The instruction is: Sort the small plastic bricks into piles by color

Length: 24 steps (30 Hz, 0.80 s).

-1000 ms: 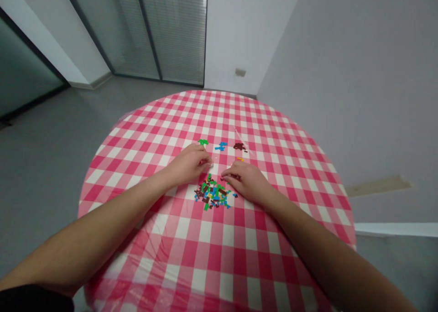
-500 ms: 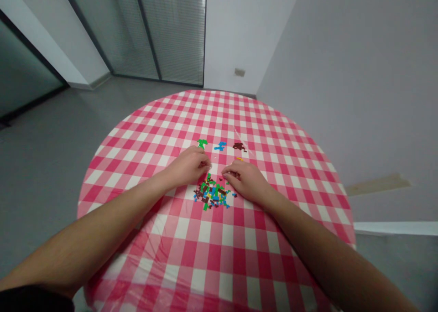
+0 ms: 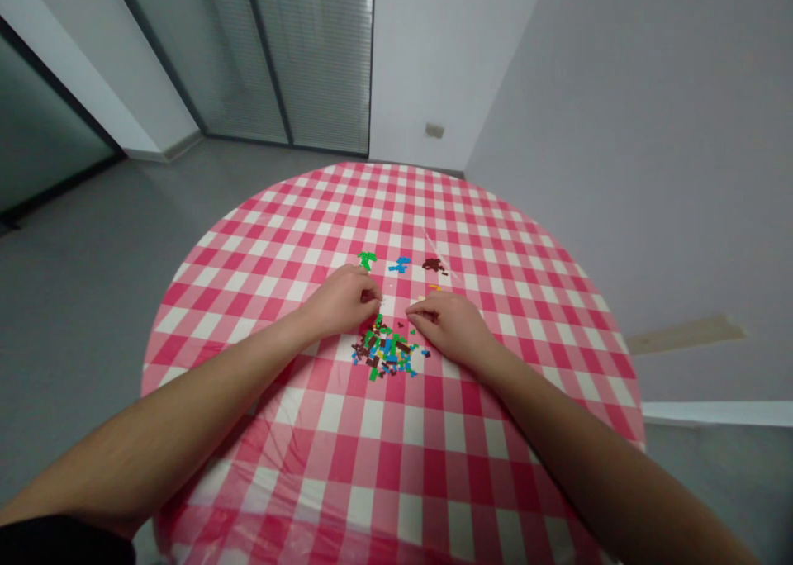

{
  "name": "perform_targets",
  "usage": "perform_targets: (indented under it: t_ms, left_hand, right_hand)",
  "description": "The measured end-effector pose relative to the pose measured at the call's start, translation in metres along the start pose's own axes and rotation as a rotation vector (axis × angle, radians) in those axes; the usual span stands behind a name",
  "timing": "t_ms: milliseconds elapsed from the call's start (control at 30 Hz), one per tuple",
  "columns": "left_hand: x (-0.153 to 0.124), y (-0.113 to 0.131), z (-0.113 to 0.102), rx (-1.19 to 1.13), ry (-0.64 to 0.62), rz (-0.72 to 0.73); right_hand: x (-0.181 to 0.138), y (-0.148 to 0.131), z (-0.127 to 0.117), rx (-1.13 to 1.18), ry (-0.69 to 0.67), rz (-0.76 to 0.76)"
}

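Note:
A mixed heap of tiny coloured pieces (image 3: 386, 352) lies on the round table with a red and white checked cloth (image 3: 396, 458). Beyond it sit three small sorted clusters: green (image 3: 367, 259), blue (image 3: 400, 264) and dark brown (image 3: 433, 264), with an orange piece (image 3: 434, 287) nearby. My left hand (image 3: 343, 301) rests at the heap's far left edge, fingers curled in a pinch. My right hand (image 3: 447, 325) rests at the heap's right edge, fingers bent and pinched together. What either pinch holds is too small to make out.
A grey wall stands close behind the table's right side. Glass doors with blinds (image 3: 291, 61) are at the back left, over a grey floor (image 3: 80, 259). A wall socket (image 3: 434, 130) sits low on the far wall.
My right hand has lifted slightly off the heap and shifted a little up and right. My left hand stays almost in place, fingertips tightened.

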State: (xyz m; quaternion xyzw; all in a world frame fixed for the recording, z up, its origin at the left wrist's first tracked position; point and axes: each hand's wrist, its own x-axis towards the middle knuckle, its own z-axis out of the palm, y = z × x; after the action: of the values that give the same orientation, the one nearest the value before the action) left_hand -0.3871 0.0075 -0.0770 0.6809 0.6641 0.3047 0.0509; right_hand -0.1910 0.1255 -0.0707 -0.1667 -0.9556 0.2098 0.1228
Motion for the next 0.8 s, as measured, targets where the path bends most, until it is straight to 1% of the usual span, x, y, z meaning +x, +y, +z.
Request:
perform_targets:
  t_ms: [267, 367, 433, 533, 600, 667, 800]
  left_hand:
    - [0.000, 0.001, -0.002, -0.035, 0.053, -0.006]
    - [0.000, 0.005, -0.002, -0.047, 0.061, -0.018]
    - [-0.001, 0.009, -0.001, -0.065, 0.083, 0.008]
    - [-0.003, 0.020, -0.002, -0.106, 0.161, 0.083]
    - [-0.004, 0.026, -0.002, -0.132, 0.216, 0.126]
    - [-0.005, 0.031, -0.002, -0.152, 0.248, 0.154]
    - [-0.005, 0.033, 0.001, -0.176, 0.263, 0.187]
  right_hand:
    - [0.000, 0.001, -0.002, -0.027, -0.011, -0.022]
    - [0.001, -0.003, -0.003, -0.012, 0.017, -0.020]
    - [0.001, -0.007, -0.004, 0.085, 0.078, 0.009]
    - [0.001, -0.011, -0.006, 0.344, 0.159, 0.099]
    - [0.001, -0.013, -0.007, 0.502, 0.149, 0.158]
    - [0.001, -0.012, -0.006, 0.604, 0.109, 0.191]
    - [0.001, -0.009, -0.003, 0.686, 0.070, 0.202]
